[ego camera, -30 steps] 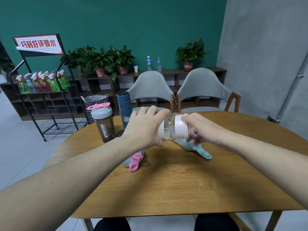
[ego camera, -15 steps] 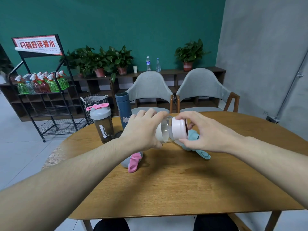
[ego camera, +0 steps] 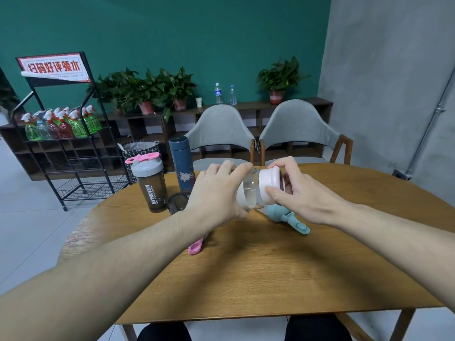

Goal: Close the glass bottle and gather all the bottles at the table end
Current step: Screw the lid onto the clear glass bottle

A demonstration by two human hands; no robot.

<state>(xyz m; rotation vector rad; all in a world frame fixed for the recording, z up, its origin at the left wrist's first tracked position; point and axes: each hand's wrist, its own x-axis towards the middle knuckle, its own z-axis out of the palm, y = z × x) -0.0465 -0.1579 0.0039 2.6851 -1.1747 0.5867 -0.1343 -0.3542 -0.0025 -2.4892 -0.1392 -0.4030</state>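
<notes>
Glass bottle [ego camera: 250, 193]: clear body with pale band, held nearly horizontal above the desk [ego camera: 246, 279], pink lid [ego camera: 269, 184] seated on its mouth, pointing right. Dark shaker bottle [ego camera: 152, 184], grey cap with pink loop, upright at the far left end. Navy flask [ego camera: 183, 166], upright just to its right. Teal-capped bottle [ego camera: 286, 215] lying on its side behind the glass one. A pink-strapped bottle [ego camera: 196, 247] lies mostly hidden under the forearm.

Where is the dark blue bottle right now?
In the head view the dark blue bottle stands upright at the far left end of the table, just right of the grey-lidded shaker bottle and behind the left hand.
</notes>
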